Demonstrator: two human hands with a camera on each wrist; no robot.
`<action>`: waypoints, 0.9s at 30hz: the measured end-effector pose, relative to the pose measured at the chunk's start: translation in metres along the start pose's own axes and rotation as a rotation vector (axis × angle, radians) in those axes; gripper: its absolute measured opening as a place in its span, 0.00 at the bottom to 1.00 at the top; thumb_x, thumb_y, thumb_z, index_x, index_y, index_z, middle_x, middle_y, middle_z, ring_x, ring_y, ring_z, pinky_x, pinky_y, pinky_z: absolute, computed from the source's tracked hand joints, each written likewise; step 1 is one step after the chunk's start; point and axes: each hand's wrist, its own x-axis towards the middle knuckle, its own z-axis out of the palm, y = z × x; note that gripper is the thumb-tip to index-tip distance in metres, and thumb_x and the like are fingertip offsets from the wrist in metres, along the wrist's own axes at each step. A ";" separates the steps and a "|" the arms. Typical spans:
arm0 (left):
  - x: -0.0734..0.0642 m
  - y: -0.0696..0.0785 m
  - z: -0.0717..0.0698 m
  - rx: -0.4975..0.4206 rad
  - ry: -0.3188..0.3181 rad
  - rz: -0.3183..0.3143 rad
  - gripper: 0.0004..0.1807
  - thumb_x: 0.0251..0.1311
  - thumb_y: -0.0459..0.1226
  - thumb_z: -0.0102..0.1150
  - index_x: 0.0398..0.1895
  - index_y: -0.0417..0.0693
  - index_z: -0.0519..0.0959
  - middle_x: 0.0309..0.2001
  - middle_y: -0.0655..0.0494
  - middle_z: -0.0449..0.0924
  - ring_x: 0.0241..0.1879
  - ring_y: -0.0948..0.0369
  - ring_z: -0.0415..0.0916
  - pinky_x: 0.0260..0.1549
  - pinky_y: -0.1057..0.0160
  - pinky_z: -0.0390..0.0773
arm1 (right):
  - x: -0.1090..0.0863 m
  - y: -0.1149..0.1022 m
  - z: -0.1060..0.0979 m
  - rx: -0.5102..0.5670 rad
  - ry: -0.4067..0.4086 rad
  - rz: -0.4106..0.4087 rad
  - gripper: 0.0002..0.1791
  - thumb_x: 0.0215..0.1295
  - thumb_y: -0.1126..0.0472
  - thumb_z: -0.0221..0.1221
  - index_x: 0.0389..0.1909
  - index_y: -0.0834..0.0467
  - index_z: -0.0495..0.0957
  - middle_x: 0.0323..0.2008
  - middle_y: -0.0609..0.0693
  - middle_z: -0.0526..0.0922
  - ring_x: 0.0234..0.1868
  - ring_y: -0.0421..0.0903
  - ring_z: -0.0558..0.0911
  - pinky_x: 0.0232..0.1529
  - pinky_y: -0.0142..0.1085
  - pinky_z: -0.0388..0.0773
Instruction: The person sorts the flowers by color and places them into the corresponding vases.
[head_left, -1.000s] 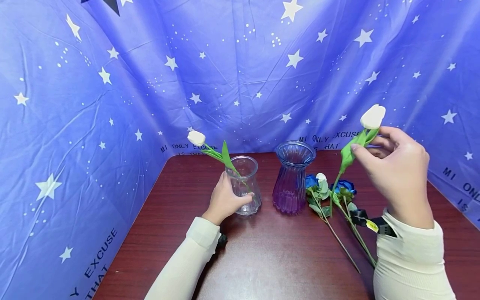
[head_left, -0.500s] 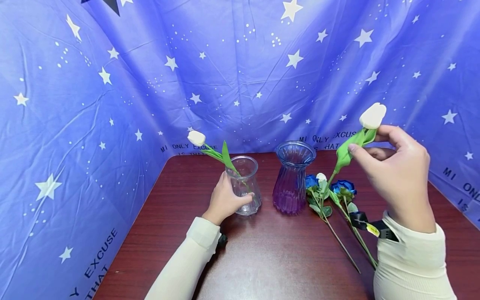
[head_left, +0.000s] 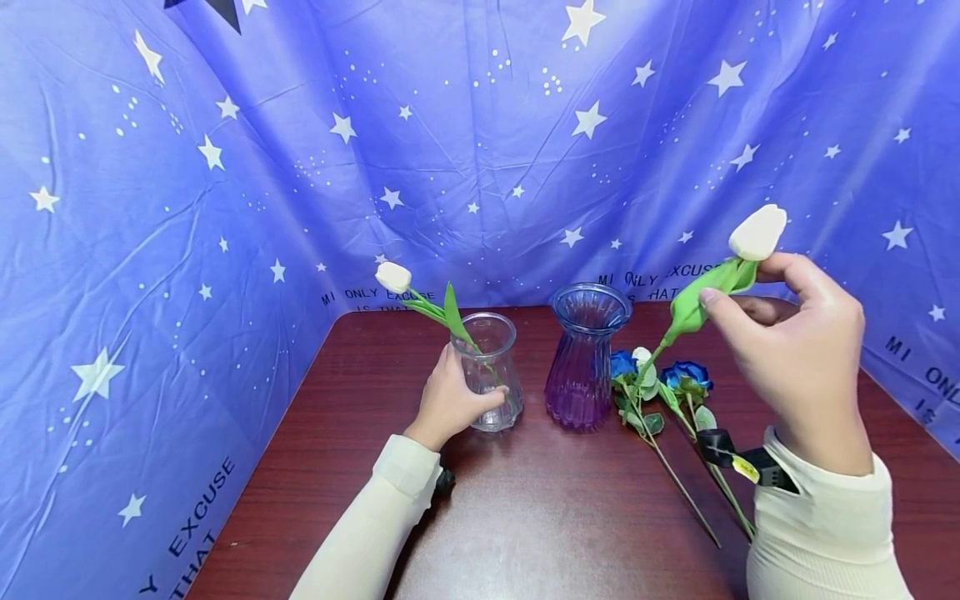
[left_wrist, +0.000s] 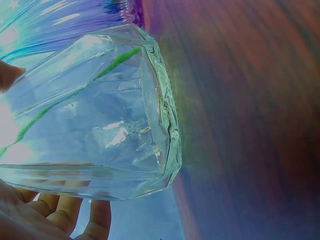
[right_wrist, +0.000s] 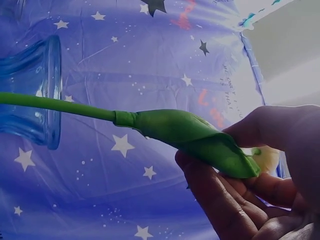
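In the head view, your left hand [head_left: 453, 402] is curled round the near left side of the clear glass vase [head_left: 504, 367], thumb across its front. The vase stands upright on the tabletop [head_left: 510, 517], and a white tulip [head_left: 393, 276] leans out over its rim to the left. Your right hand [head_left: 806, 350] is up in the air, thumb and fingers nearly closed in a pinch on the leaves of a second tulip [head_left: 684, 312], its white bloom tilted up and its stem slanting down to the left. Between your hands stands the blue and purple vase [head_left: 577, 375]; just to its right lie blue roses [head_left: 687, 379] and a small white flower [head_left: 641, 357], partly behind the slanting stem.

In the left wrist view, you have the thumb on one side of the clear glass and your fingers [left_wrist: 100, 220] bent along the other; the green stem runs down inside.

In the right wrist view, your thumb and fingers pinch the folded green leaves, and the stem passes across the blue rim. You cannot see its lower end there.
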 end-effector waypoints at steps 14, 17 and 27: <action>0.000 0.000 0.000 0.000 0.002 0.007 0.52 0.42 0.54 0.78 0.73 0.56 0.63 0.60 0.56 0.73 0.58 0.53 0.79 0.55 0.46 0.80 | -0.002 -0.007 0.002 0.241 0.064 -0.048 0.16 0.49 0.78 0.70 0.42 0.69 0.85 0.32 0.47 0.87 0.28 0.34 0.88 0.35 0.22 0.82; 0.000 0.000 0.000 0.000 0.002 0.008 0.53 0.42 0.54 0.78 0.73 0.56 0.63 0.60 0.56 0.73 0.57 0.53 0.79 0.55 0.46 0.80 | -0.003 -0.008 0.003 0.232 0.077 -0.063 0.17 0.50 0.77 0.70 0.43 0.69 0.85 0.32 0.46 0.89 0.28 0.36 0.87 0.36 0.22 0.82; -0.001 0.001 -0.001 -0.015 0.001 0.005 0.54 0.42 0.54 0.78 0.74 0.51 0.63 0.60 0.56 0.73 0.57 0.52 0.79 0.55 0.46 0.80 | -0.005 -0.008 0.001 0.188 0.071 -0.112 0.17 0.50 0.75 0.73 0.43 0.71 0.86 0.28 0.44 0.88 0.25 0.36 0.83 0.31 0.22 0.79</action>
